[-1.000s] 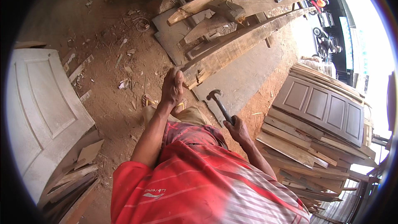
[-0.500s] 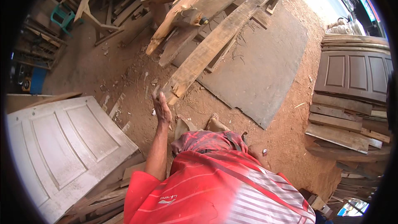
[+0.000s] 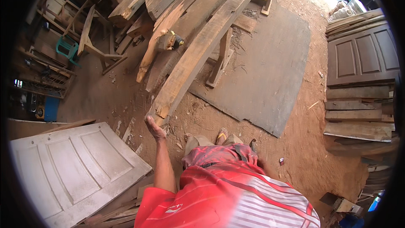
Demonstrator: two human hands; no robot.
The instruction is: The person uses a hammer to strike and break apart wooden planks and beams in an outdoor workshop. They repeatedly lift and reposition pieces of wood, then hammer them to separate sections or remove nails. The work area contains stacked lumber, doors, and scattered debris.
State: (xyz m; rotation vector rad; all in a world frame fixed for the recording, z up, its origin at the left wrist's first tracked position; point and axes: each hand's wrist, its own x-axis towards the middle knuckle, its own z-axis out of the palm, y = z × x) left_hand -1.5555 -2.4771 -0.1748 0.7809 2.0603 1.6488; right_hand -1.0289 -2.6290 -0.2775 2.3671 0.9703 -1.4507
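Note:
A long, thick wooden beam (image 3: 198, 52) runs from the far middle down to the near left, its near end chipped and splintered. My left hand (image 3: 156, 127) grips that near end, with the palm against it and some fingers hidden by the wood. Left of the beam lies a split, splintered timber (image 3: 152, 52), with a small yellow-and-black object (image 3: 178, 41) near it. Below the beam a wooden trestle leg (image 3: 220, 61) stands on a grey sheet (image 3: 270, 71). My right arm hangs beside my body, and its hand cannot be made out.
A pale panelled door (image 3: 80, 160) lies at the near left. On the right are a brown panelled door (image 3: 363, 55) and stacked planks (image 3: 358, 115). A green plastic chair (image 3: 67, 50) and wooden frames stand at the far left. Wood scraps litter the dirt floor.
The beam's near end and my left hand have shifted left and closer to me. More of the beam's side and the trestle leg shows. My view has moved too.

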